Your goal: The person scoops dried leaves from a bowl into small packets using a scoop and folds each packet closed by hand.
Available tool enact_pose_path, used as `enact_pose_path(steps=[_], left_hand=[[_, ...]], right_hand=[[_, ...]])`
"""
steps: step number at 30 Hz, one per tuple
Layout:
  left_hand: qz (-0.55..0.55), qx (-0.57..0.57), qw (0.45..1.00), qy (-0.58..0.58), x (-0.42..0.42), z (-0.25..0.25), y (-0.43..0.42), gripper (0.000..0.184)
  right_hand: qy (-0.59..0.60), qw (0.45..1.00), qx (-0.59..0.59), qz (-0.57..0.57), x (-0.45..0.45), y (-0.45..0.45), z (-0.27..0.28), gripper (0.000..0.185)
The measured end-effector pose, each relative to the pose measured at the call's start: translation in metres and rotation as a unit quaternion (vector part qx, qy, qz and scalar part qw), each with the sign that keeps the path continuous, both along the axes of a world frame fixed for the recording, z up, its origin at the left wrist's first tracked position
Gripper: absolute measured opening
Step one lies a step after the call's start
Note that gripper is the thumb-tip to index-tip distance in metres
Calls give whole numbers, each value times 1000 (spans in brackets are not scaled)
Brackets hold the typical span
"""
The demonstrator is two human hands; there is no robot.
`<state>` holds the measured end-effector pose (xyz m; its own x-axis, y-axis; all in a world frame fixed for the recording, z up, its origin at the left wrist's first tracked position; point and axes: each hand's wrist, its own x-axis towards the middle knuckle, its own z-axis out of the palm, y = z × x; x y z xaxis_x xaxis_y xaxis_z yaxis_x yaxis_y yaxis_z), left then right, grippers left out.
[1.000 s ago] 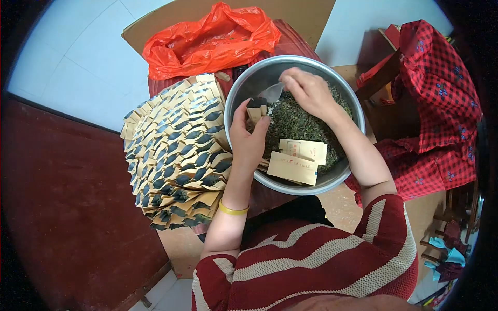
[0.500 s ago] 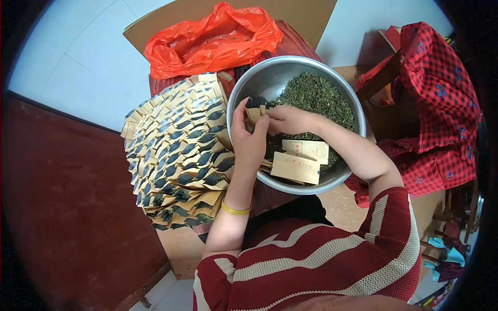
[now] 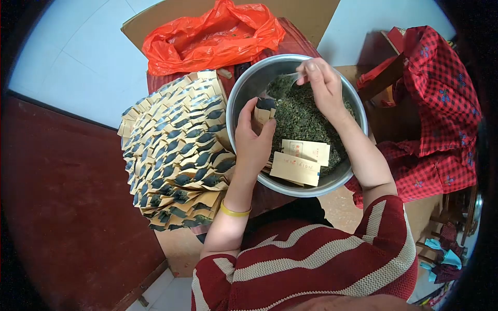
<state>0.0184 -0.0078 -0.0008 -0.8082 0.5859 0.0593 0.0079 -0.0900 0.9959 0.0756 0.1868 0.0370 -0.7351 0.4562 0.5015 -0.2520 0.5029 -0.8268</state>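
Note:
My left hand (image 3: 253,137) is closed around a small tan paper packet (image 3: 265,109), whose mouth gapes and shows a dark inside. Pinched in my right hand (image 3: 322,85) is a spoon (image 3: 294,76), its bowl mostly covered by a heap of dried green leaves (image 3: 280,87). Both hands are over a metal basin (image 3: 359,111) with more dried leaves (image 3: 298,116) inside. Flat tan packets with red print (image 3: 295,168) lie at the basin's near side, below my hands.
Rows of open tan packets (image 3: 179,150) stand tightly together left of the basin. Behind them sits a red plastic bag (image 3: 212,44), with a cardboard sheet (image 3: 306,18) farther back. Red checked cloth (image 3: 441,103) hangs over a chair at right.
My right hand has moved away from the packet, up and to the right, and now shows a spoon loaded with leaves. The left hand keeps the packet nearly in place.

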Motion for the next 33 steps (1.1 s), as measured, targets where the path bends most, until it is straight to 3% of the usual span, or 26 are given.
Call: enact_pose_path(steps=[3,4,6,12,19,21,25,29,33], left_hand=[[-12,23,1000,-15,0,-1,1,54],[-16,15,1000,-1,-1,-1,0,54],[-21,6,1000,12,-1,-1,0,54],[-23,5,999,22,-1,0,0,54],[-10,22,1000,12,1,2,1,52],[-3,27,1000,10,1,1,0,51],[-17,12,1000,-8,-1,-4,0,52],[-65,16,995,-72,-3,-6,-2,52],[-81,71,992,-63,-2,-1,1,51]], right_hand=[[21,990,140,15,6,-14,7,24],[21,990,138,14,5,-14,8,24],[78,954,287,19,4,-14,10,18],[140,916,376,17,7,-11,19,12],[29,945,323,-52,1,-6,6,9],[-96,939,330,-5,2,-4,6,15],[-97,957,237,137,2,-12,7,26],[-107,944,245,191,5,-23,9,24],[-110,944,233,205,7,-15,12,19]])
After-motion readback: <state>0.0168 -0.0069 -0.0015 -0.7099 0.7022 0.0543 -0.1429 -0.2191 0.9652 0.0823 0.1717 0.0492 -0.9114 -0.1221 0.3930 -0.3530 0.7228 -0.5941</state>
